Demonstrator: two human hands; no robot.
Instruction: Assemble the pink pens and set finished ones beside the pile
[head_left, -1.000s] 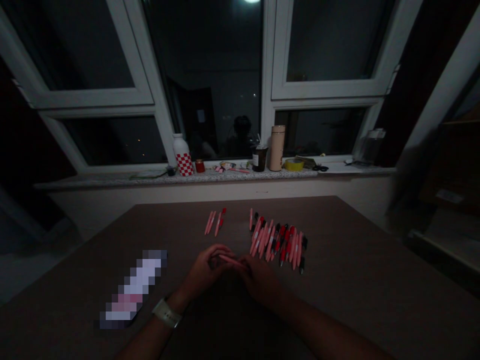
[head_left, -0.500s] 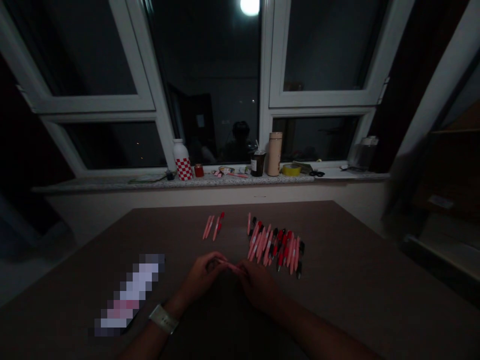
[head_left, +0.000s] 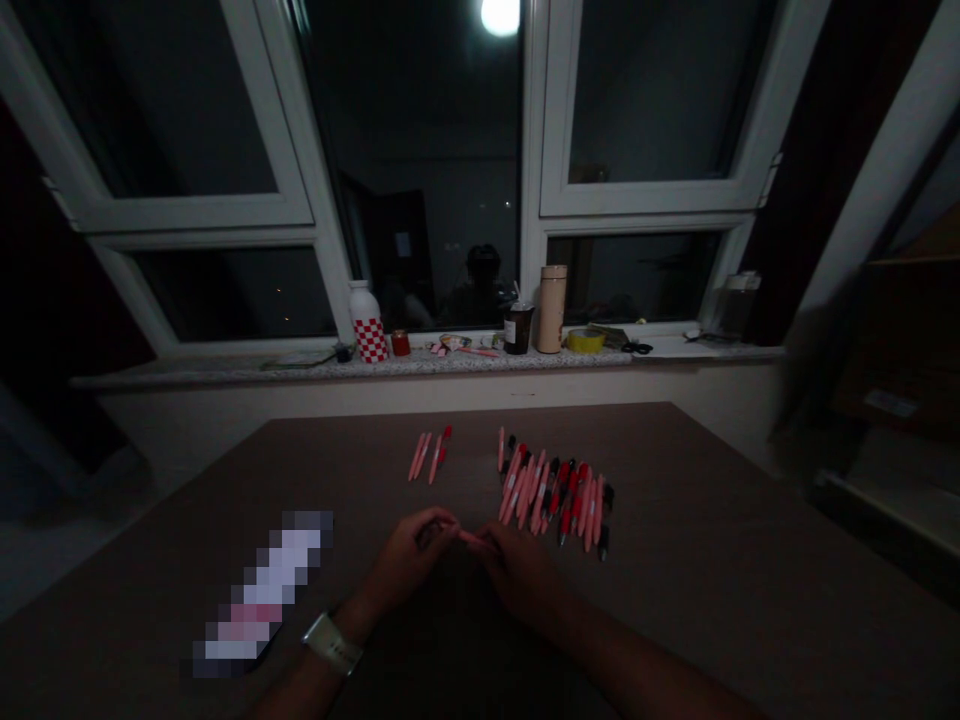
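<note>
Head view:

1. Left hand has its thumb and fingers curled together, pinching one end of a pink pen; a pale watch is on that wrist.
2. Right hand grips the other end of the pen, its fingers closed and partly hidden in shadow.
3. The pen is held between both hands, above the near-middle part of the brown table.
4. Beyond the left hand lies a small pen group, pink with some red.
5. Just beyond the right hand, a larger pen pile mixes pink, red and black, many side by side.
6. Left of the left hand rests a pixelated flat object, its details unreadable.
7. On the windowsill stand a checkered bottle, a dark cup and a beige flask; a yellow roll lies beside the flask.
</note>
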